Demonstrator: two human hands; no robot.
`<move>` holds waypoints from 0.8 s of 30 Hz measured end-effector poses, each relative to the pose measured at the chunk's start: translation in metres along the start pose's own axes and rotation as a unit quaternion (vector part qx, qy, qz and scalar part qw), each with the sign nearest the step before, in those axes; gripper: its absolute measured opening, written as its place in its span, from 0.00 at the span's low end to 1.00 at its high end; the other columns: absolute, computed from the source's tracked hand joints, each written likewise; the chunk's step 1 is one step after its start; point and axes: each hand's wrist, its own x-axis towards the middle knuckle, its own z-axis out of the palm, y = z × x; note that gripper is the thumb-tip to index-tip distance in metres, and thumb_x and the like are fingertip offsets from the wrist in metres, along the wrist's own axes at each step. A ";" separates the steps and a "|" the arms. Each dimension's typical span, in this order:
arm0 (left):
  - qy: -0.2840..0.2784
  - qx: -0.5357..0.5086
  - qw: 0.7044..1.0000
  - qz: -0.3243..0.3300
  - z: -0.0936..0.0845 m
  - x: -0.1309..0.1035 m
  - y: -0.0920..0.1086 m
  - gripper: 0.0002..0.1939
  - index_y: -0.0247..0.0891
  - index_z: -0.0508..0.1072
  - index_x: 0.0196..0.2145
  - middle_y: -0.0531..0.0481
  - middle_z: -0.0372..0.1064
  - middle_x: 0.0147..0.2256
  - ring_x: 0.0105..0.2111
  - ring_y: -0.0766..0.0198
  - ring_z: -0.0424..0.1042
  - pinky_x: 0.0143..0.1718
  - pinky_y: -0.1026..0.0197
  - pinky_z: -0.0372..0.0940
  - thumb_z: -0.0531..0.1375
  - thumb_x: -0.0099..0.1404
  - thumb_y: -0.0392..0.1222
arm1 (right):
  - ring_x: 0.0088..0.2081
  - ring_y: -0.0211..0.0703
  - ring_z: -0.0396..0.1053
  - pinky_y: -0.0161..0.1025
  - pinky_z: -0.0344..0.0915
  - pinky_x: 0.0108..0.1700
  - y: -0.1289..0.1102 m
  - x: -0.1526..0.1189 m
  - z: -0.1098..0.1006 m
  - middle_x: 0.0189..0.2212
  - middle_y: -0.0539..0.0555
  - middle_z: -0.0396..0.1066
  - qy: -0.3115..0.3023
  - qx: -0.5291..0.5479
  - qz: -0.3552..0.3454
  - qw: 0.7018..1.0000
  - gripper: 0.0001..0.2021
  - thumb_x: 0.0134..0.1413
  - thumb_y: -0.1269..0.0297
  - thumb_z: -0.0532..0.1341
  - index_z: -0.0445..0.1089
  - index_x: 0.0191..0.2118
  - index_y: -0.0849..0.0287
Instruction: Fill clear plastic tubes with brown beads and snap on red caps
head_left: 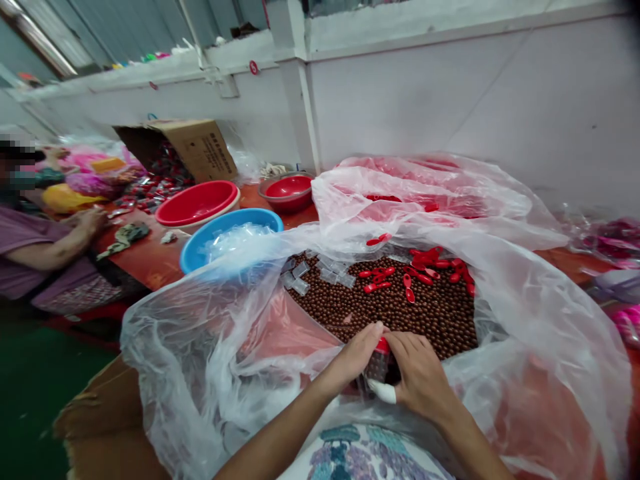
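Observation:
My left hand [357, 353] and my right hand [417, 367] meet around a small clear container [377, 365] with a red top, at the near edge of a heap of brown beads [330, 303]. Both sets of fingers are closed on it, and a white cover wraps one right-hand finger. The beads lie in a large open translucent plastic bag [195, 340]. On top of them rest red spoon-shaped pieces [409, 288] at the right and small clear plastic boxes [337, 272] at the back left.
A blue basin [189, 250] of clear pieces, a red basin [197, 202] and a smaller red bowl [287, 188] stand at the left. Behind the beads lies another bag [425, 190]. A cardboard box [203, 150] lies far left, near a seated person [45, 247].

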 end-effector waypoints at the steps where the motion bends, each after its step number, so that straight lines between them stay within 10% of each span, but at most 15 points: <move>1: -0.007 -0.005 1.000 -0.004 -0.001 0.001 0.003 0.24 0.35 0.71 0.43 0.46 0.71 0.34 0.31 0.63 0.69 0.36 0.61 0.63 0.52 0.60 0.57 | 0.45 0.51 0.62 0.47 0.56 0.47 0.000 -0.001 0.000 0.44 0.61 0.66 0.004 0.001 -0.002 1.000 0.27 0.42 0.59 0.60 0.60 0.51 0.63; 24: -0.001 -0.149 0.983 -0.109 0.018 -0.008 -0.015 0.24 0.39 0.64 0.49 0.56 0.60 0.16 0.13 0.70 0.57 0.16 0.68 0.52 0.47 0.61 0.54 | 0.44 0.53 0.65 0.48 0.58 0.46 -0.008 -0.003 0.008 0.42 0.62 0.67 0.069 0.024 -0.020 0.997 0.29 0.40 0.57 0.61 0.59 0.50 0.64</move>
